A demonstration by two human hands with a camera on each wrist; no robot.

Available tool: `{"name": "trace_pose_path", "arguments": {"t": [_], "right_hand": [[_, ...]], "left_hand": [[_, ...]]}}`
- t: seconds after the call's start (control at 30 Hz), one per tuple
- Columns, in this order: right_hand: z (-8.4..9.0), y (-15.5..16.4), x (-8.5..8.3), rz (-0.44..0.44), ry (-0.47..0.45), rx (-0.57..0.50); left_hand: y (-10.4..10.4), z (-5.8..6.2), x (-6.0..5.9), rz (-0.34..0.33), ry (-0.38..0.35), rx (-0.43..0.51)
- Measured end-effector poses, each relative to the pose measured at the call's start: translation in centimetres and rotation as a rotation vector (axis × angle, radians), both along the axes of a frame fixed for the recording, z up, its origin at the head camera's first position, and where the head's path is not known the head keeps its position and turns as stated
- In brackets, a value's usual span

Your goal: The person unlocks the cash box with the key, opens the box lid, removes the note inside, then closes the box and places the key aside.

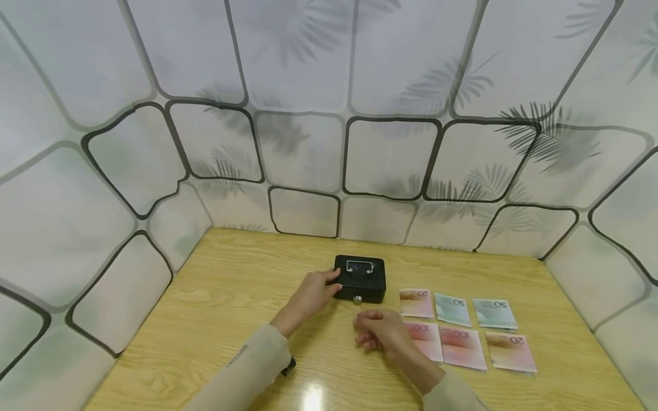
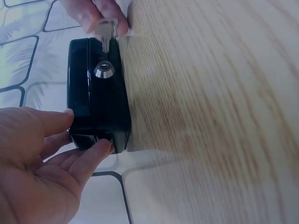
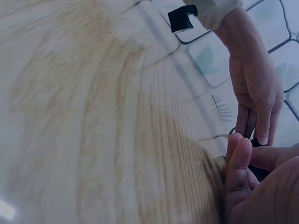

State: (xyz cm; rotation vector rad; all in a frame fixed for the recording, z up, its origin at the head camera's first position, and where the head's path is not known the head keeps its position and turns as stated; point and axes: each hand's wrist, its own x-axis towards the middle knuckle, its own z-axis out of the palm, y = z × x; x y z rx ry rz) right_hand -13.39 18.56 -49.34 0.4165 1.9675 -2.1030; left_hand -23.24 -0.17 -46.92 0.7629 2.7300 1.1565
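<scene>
Cash box, black, lid closed, sits mid tabletop. Left hand rests straight fingers against box's left end. Right hand pinches key just before front lock. Six banknotes lie right of box.

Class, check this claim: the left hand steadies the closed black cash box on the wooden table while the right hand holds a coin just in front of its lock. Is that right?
Not quite. The right hand pinches a key, not a coin; the left wrist view shows its blade pointing at the lock. The rest stands: the left hand steadies the closed black cash box on the wooden table.
</scene>
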Motion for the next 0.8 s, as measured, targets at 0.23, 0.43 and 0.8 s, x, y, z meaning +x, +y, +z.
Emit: {"name": "trace_pose_path", "arguments": {"t": [0.23, 0.43, 0.8], "right_hand": [[0.2, 0.3, 1.4, 0.176, 0.114, 0.226], [0.5, 0.0, 2.2, 0.226, 0.188, 0.326], [0.1, -0.2, 2.5, 0.222, 0.178, 0.296]], "left_hand": [[-0.1, 0.0, 0.0, -0.009, -0.026, 0.009], [-0.2, -0.1, 0.0, -0.016, -0.023, 0.021], [-0.2, 0.0, 0.1, -0.008, -0.015, 0.035]]}}
